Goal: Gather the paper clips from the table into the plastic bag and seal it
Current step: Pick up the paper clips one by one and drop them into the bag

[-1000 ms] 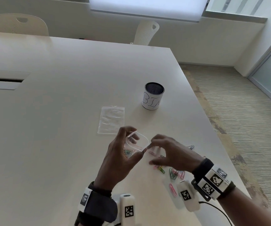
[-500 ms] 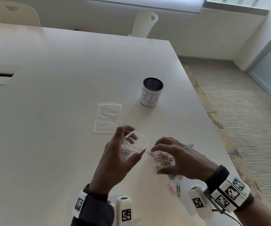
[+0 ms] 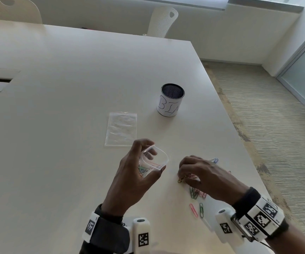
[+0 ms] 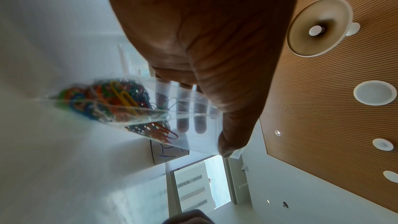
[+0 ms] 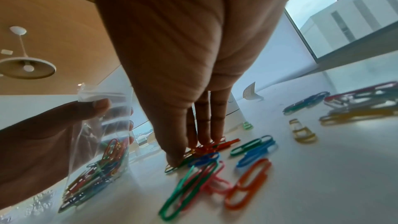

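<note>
My left hand holds a small clear plastic bag upright with its mouth pulled open; several coloured paper clips lie in its bottom. The bag also shows at the left of the right wrist view. Loose coloured paper clips are scattered on the white table to the right of the bag. My right hand is down on that pile, and its fingertips pinch a small bunch of clips against the table.
A second, empty clear bag lies flat beyond my left hand. A mesh cup labelled BIN stands further back right. The table's right edge runs close to the clips. Two white chairs stand at the far side.
My right hand has dropped from the bag's mouth down and right onto the clip pile, and its fingers have closed on some clips. The left hand keeps the bag open.
</note>
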